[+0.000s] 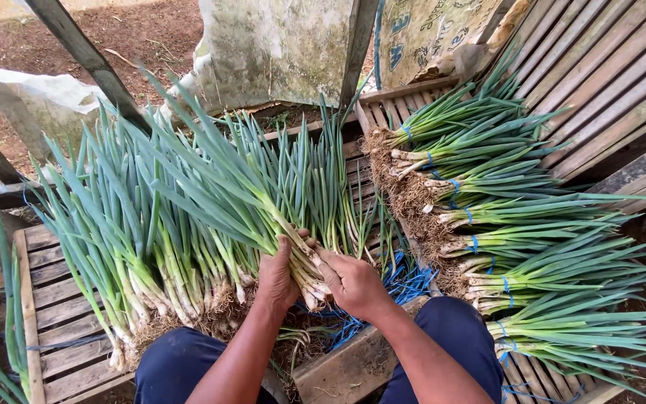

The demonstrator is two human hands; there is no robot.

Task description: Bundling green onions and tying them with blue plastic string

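My left hand (277, 275) grips the white stalks of a bunch of green onions (259, 196) whose long leaves fan up and left. My right hand (353, 280) presses against the same bunch from the right, near its root ends. Loose green onions (125, 247) lie spread on the slatted wooden platform (54, 299) to the left. To the right, tied bundles of green onions (487, 224), each with a blue band, lie stacked in a row with roots pointing left.
Blue plastic ties (405, 284) lie heaped just right of my hands. My knees in dark blue trousers (450, 329) frame the bottom. Wooden slatted crates (607, 67) lean at the upper right; sacks (278, 45) and bare soil (136, 30) sit behind.
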